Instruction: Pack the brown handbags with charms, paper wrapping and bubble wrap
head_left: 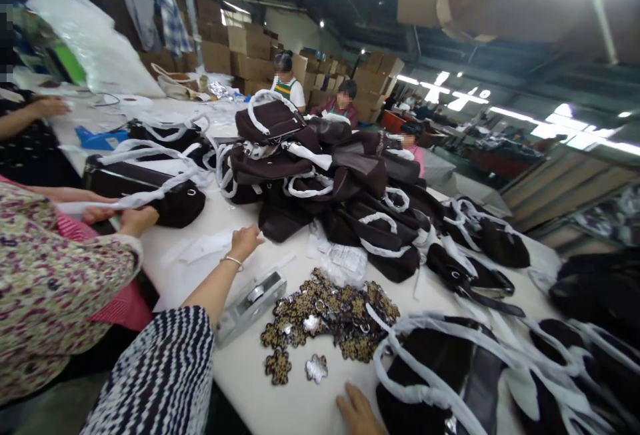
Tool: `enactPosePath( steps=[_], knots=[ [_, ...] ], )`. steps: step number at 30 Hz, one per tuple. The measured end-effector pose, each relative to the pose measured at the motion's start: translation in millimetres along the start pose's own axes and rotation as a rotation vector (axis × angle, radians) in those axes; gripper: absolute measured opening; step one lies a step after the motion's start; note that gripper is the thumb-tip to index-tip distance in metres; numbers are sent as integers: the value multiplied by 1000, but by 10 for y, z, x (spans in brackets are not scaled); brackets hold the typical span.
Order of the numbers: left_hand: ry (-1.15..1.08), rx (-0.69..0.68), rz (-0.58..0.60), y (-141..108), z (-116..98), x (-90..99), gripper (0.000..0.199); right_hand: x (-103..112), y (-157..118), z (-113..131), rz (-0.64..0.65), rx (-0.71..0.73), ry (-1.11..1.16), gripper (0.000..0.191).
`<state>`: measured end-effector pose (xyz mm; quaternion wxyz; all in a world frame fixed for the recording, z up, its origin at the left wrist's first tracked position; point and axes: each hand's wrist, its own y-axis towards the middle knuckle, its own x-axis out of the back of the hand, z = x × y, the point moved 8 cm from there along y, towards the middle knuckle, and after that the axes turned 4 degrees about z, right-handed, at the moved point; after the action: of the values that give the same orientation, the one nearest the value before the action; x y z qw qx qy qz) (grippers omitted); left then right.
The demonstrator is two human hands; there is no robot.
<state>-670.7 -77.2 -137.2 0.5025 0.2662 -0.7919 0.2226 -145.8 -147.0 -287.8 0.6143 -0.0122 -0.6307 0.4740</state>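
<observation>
My left hand, with a bracelet at the wrist, reaches over the white table with its fingers pinched together. Whatever is at its fingertips is too small to make out. Just in front lies a dark brown handbag from a big pile. Below my left forearm stands a tape dispenser. At the bottom edge, my right hand is partly in view, fingers apart near the tabletop. Beside it sits a dark handbag with white-wrapped handles. Leopard-print flower-shaped charms are heaped between my hands; one silvery charm lies apart.
At left, a co-worker in a floral sleeve handles the wrapped strap of another bag. More bags lie along the right side. Several people sit beyond the pile, before stacked cartons. Clear plastic packets lie behind the charms.
</observation>
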Motion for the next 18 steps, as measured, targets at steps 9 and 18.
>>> enactPosePath(
  steps=[9,18],
  knots=[
    [-684,-217,54,-824,-968,55,32,564,-705,-35,-275,29,896,53],
    [-992,-211,836,-2826,-2250,-1364,34,560,-1776,-39,-64,2,1699,44]
  ],
)
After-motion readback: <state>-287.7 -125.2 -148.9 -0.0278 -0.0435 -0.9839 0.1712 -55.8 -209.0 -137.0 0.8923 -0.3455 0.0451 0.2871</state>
